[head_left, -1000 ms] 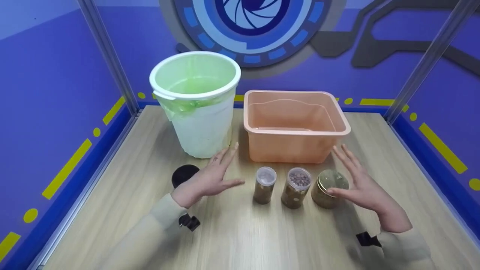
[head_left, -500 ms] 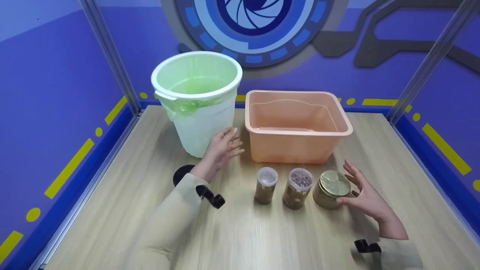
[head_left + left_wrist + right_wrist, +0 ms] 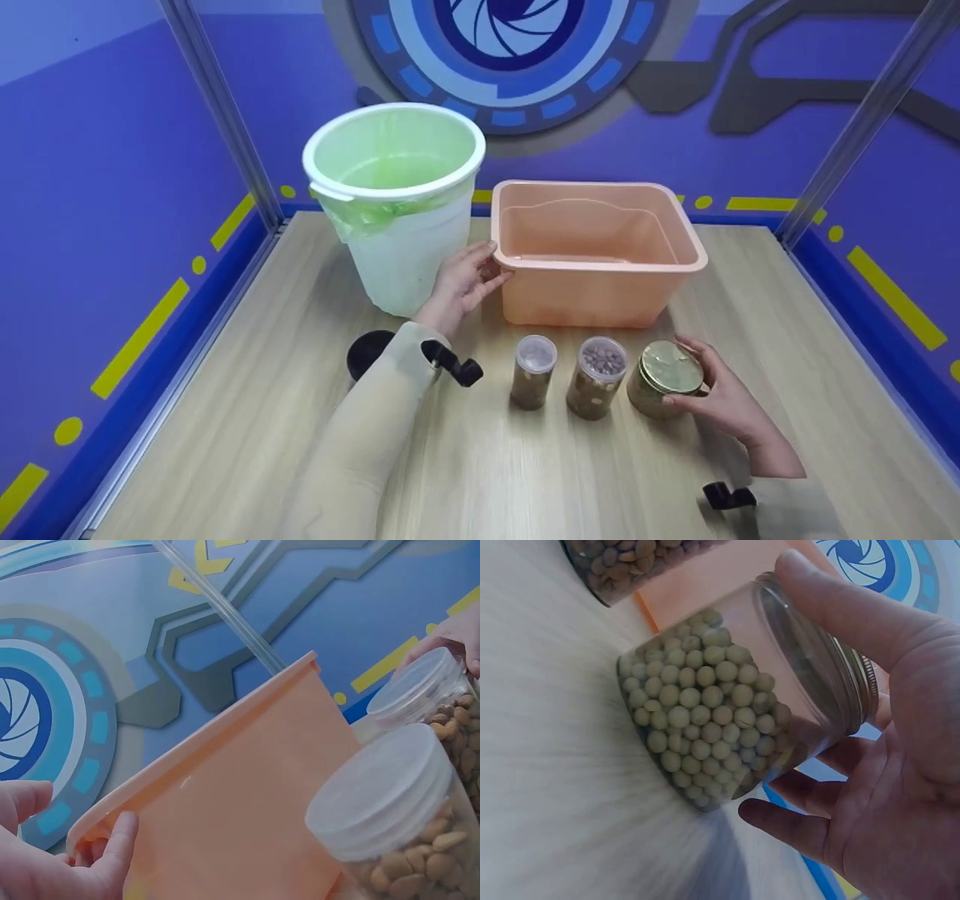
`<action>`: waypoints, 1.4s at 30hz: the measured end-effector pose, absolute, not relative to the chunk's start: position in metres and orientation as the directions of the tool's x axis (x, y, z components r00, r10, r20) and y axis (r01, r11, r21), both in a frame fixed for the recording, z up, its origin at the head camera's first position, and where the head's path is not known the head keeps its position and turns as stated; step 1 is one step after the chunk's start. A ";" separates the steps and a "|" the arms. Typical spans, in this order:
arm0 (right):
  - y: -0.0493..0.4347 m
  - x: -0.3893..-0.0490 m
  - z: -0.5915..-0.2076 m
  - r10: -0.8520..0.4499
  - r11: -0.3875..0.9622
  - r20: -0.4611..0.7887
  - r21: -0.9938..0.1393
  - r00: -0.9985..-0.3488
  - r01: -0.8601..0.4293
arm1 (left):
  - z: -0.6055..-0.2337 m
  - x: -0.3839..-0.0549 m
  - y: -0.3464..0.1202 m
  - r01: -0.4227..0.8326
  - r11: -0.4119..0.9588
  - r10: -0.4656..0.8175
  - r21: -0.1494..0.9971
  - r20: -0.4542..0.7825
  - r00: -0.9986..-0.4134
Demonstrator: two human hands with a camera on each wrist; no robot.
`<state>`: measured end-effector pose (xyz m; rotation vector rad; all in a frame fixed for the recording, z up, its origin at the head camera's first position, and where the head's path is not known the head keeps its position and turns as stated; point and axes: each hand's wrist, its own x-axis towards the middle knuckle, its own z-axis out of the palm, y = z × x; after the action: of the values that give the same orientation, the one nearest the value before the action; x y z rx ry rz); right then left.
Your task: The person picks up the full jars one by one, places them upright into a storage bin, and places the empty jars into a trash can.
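At the left corner of an orange plastic bin, my left hand grips the rim. The left wrist view shows the thumb on the bin's outer face and fingertips tucked by the rim. On the right, my right hand holds a gold-lidded jar from its right side. The right wrist view shows pale greenish balls filling most of this clear jar, the thumb near its neck and fingers behind it. The jar stands upright on the table.
Left of the gripped jar stand two clear-lidded jars, a slim one and a wider one, with almond-like nuts inside. A white bucket with a green liner stands back left. A black round object is partly hidden by my left sleeve.
My left hand has moved right, from in front of the bucket to the bin's rim, and taken hold there. My right hand has come down and closed around the gold-lidded jar.
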<state>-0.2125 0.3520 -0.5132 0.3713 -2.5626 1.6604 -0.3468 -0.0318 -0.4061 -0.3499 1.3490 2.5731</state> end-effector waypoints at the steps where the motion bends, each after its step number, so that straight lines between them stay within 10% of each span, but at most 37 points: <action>1: 0.352 -0.212 -0.513 -0.164 0.391 0.180 -0.891 -0.970 -0.232 | -0.406 -0.348 -0.030 -0.292 -0.559 0.076 0.776 -0.302 -0.950; 42: 0.353 -0.212 -0.513 -0.107 0.472 0.143 -0.864 -0.984 -0.177 | -0.412 -0.350 -0.021 -0.250 -0.612 0.036 0.750 -0.290 -0.956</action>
<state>-0.2121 0.3526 -0.5126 0.2553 -2.6353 1.5592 -0.3500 -0.0211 -0.4117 -0.3701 1.2953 2.6590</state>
